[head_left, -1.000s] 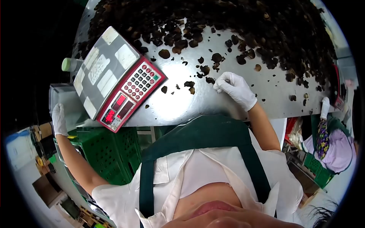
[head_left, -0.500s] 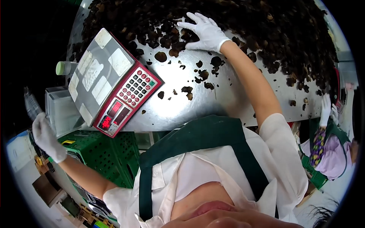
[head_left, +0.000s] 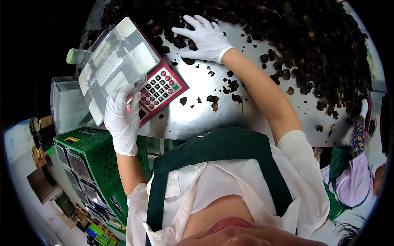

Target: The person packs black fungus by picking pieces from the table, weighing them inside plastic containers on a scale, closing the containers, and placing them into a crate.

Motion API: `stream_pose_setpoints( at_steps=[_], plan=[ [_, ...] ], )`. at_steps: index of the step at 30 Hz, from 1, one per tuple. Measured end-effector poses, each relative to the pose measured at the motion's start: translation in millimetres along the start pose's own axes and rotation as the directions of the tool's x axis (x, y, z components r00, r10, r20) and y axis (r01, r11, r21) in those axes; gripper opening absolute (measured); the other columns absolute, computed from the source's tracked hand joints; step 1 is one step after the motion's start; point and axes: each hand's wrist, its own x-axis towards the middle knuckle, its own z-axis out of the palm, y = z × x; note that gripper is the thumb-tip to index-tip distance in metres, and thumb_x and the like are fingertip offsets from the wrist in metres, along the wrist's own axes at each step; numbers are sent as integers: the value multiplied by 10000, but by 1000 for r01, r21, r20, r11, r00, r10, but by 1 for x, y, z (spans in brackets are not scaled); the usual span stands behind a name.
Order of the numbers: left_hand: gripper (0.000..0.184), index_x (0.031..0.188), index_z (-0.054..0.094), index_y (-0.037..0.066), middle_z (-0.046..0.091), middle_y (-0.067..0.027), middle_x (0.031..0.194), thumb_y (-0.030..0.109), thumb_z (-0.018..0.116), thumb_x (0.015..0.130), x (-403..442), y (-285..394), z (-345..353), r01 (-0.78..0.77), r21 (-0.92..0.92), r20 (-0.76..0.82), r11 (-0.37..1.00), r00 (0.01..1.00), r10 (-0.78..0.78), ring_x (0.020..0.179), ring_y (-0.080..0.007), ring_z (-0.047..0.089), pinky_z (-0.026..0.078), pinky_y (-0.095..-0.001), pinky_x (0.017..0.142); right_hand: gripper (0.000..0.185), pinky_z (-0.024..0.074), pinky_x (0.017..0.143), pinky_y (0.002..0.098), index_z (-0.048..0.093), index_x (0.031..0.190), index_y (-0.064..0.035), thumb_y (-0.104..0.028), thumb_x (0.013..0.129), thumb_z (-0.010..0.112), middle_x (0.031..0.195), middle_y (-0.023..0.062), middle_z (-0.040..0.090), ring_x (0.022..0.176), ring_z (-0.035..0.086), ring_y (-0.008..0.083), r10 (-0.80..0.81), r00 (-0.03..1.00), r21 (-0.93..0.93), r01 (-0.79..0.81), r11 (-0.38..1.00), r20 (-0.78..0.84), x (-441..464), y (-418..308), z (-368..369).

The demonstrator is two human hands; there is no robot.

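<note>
My left hand [head_left: 123,119], in a white glove, grips the near edge of a clear plastic container [head_left: 119,61] over the red and grey scale [head_left: 158,92]. Part of the scale's display is hidden behind that hand. My right hand [head_left: 205,39], also gloved, has its fingers spread over the near edge of a heap of dark, curled pieces [head_left: 287,28]. Several loose dark pieces [head_left: 213,99] lie on the metal table [head_left: 180,123] between the scale and my right forearm.
Left of the scale are a green-capped jar [head_left: 73,56] and a clear plastic bin [head_left: 67,104]. A green crate [head_left: 92,149] holding clear containers is below them. At the right, a co-worker in lilac [head_left: 349,184] reaches toward the table edge.
My left hand has brought the clear container from the far left onto the scale. My right hand first reached out to the heap and opened, then shifted slightly left. The co-worker's arm has moved.
</note>
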Motion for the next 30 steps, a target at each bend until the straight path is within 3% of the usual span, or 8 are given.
stream_pose_setpoints(
  at_steps=[9,11,13,16,19,21,23,30],
  plan=[
    [335,1151,693,57,699,-109,1130,3,794,835,-18,17,-11,2,-2,-70,1000,998,-3,1025,-256,680,551,-337,871,388,572,920,389,676,1310,-334,-460,944,658,1380,19,604,1223,612,242,39,996,-93,-32,995,76,39,-9,15],
    [320,1147,695,58,701,-108,1137,6,788,846,-22,16,-16,27,-61,-115,998,993,-34,1028,-253,678,547,-337,878,406,567,927,365,685,1299,-316,-469,923,680,1367,24,612,1174,642,232,98,981,53,-108,993,168,47,0,15],
    [284,1144,701,57,702,-98,1122,14,772,873,-23,12,-25,55,-1,-161,998,985,-54,1036,-247,671,530,-337,913,418,568,918,396,749,1216,-275,-468,846,741,1246,48,682,1111,684,260,139,990,282,-126,951,-27,51,11,13],
    [238,1175,701,46,665,-102,1210,54,720,937,-30,-13,-34,99,-119,-271,988,954,-128,1141,-215,623,484,-339,1007,509,520,964,321,782,1161,-108,-507,845,762,1199,63,748,1038,697,187,371,905,841,-360,405,208,51,18,-8],
    [259,1219,692,50,658,-106,1230,50,691,960,-30,-37,-34,149,-183,-319,972,926,-202,1206,-223,598,454,-356,1055,497,487,1010,335,755,1234,-135,-508,906,729,1236,73,726,1048,680,162,325,911,906,-341,251,252,50,28,-22],
    [270,1237,684,36,635,-117,1273,19,659,969,-26,-48,-27,134,-467,-274,874,918,-287,1214,-225,595,454,-350,1057,521,578,716,292,657,1326,-100,-488,978,668,1211,76,691,855,677,130,142,871,883,-464,-74,470,47,31,-35],
    [290,1250,677,26,620,-123,1292,-17,620,969,-24,-52,-23,130,-379,-229,916,946,-230,1211,-235,591,448,-360,1068,497,518,446,182,614,1336,-51,-434,1019,628,1161,108,665,742,627,94,-169,905,803,-424,-419,390,45,24,-48],
    [343,1290,664,48,577,-116,1308,-5,650,951,-23,-41,-21,122,-246,-223,961,958,-179,1272,-243,551,410,-347,1103,548,458,353,131,549,1362,29,-405,1033,613,1141,153,639,702,598,110,-249,920,761,-391,-517,303,51,-22,-82]
  ],
)
